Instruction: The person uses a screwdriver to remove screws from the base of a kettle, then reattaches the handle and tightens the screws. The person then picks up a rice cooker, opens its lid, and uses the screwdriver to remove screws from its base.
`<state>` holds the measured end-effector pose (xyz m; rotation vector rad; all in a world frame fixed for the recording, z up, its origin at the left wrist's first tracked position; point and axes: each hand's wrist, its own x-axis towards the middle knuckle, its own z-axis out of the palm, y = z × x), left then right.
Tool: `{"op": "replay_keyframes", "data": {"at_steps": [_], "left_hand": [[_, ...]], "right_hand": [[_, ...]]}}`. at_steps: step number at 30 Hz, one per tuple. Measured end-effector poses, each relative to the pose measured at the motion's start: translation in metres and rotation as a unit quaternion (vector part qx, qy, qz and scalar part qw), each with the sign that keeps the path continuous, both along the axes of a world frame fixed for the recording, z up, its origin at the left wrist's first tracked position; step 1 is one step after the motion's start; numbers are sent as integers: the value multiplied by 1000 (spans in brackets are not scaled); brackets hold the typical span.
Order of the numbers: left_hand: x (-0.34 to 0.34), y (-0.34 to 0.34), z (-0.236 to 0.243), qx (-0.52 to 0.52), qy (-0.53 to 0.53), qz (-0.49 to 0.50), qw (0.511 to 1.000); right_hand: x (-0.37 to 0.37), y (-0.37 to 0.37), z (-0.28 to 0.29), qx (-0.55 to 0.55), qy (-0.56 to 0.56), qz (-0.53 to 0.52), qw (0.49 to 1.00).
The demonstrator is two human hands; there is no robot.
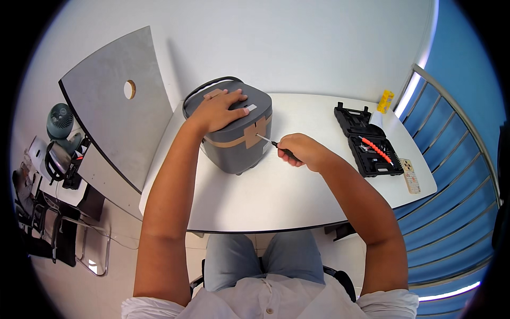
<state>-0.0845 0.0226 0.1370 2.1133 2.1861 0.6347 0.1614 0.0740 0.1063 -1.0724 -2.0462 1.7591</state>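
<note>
A dark grey rice cooker (pixel 232 155) with a copper-coloured band and a black carrying handle (pixel 212 83) stands on the white table, left of the middle. On its lid, fingers spread, rests my left hand (pixel 219 110). My right hand (pixel 304 151) is closed around the dark handle of a screwdriver (pixel 265 139). The thin metal shaft points left, and its tip meets the copper-coloured front panel (pixel 252 139) below the lid. What the tip touches there is too small to make out.
An opened black tool case (pixel 366 169) with an orange-red flexible shaft (pixel 376 149) lies at the right. Beside it are a yellow container (pixel 385 101) and a power strip (pixel 410 176). A grey partition (pixel 114 106) borders the left, a metal railing (pixel 451 114) the right.
</note>
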Motion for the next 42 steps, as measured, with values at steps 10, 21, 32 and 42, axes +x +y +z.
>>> {"op": "replay_keyframes", "data": {"at_steps": [10, 21, 32, 42], "left_hand": [[4, 1, 0, -10, 4, -2, 1000], [-2, 2, 0, 1, -3, -9, 1000], [3, 0, 2, -9, -11, -4, 1000], [-4, 2, -2, -2, -6, -13, 1000]], "right_hand": [[-3, -15, -23, 568, -155, -11, 808], [-1, -2, -10, 145, 0, -50, 988], [-3, -14, -19, 481, -130, 19, 867], [-2, -5, -11, 277, 13, -40, 960]]}}
